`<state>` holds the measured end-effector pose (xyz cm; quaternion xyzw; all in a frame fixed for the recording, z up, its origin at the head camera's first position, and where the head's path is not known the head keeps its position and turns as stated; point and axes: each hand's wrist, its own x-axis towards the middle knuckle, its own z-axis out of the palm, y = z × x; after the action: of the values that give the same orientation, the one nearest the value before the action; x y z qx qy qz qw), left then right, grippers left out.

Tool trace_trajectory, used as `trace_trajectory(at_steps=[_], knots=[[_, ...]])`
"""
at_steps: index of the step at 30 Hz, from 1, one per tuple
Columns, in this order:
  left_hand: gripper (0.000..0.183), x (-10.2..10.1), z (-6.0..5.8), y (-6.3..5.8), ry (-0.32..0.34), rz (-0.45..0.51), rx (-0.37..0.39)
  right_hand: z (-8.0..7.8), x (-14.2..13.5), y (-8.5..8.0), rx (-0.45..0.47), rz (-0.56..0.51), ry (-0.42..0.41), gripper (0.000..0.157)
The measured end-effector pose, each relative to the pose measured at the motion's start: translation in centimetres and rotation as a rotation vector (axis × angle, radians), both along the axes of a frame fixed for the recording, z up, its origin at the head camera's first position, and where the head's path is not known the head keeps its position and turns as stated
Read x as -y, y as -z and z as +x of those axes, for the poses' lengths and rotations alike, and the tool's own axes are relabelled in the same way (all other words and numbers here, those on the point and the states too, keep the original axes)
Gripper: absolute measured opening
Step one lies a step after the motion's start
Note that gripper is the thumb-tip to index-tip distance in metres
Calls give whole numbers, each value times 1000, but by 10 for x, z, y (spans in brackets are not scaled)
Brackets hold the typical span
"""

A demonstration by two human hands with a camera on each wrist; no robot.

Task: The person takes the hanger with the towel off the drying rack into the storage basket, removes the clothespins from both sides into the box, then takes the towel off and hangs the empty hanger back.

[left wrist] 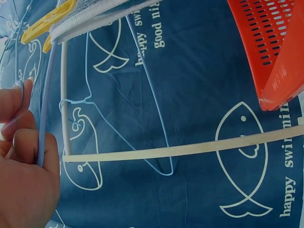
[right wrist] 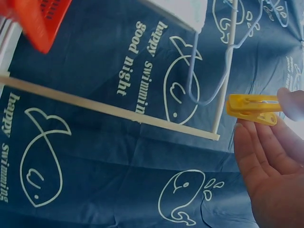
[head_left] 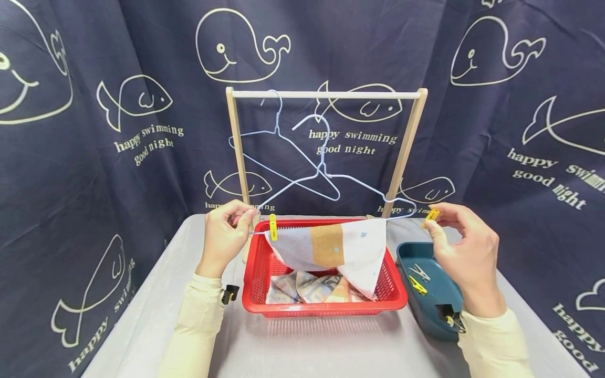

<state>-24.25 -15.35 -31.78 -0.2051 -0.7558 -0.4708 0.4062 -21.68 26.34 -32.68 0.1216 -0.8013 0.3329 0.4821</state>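
My left hand [head_left: 226, 236] grips the left end of a light blue wire hanger [head_left: 352, 177], held up in front of the rack. Over the hanger's lower bar hangs a small cloth [head_left: 293, 249] with grey, tan and white areas. A yellow clothespin [head_left: 272, 227] clips the cloth to the bar at its left end. Between thumb and fingers of my right hand [head_left: 465, 252] is a second yellow clothespin [right wrist: 254, 107], a little to the right of the hanger's right end and apart from it. No clothespin shows at the cloth's right end.
Behind stands a wooden rack [head_left: 407, 147] with a white rod [head_left: 368, 95], from which another blue hanger [head_left: 279, 132] hangs. A red basket [head_left: 326, 307] below contains patterned cloth [head_left: 307, 289]. At right, a teal tray [head_left: 427, 320] has loose clothespins [head_left: 418, 285] in it.
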Motion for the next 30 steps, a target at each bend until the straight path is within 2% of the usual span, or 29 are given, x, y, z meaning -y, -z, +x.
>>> trace_trajectory(at_steps=[4,11,13,19,30], knots=[[9,1,0,1,0,2,2,0,-5,3,36,19,28,34],[10,10,-22,20,-14,2,22,-2,-13,14,74,31,71,34],[11,12,-25,23,-12,-1,18,-3,-15,18,90,33,85,35],[10,14,-27,23,1,-2,3,-7,-23,27,120,31,115,33],[9,13,-26,23,8,3,12,-16,-33,46,258,50,167,32]])
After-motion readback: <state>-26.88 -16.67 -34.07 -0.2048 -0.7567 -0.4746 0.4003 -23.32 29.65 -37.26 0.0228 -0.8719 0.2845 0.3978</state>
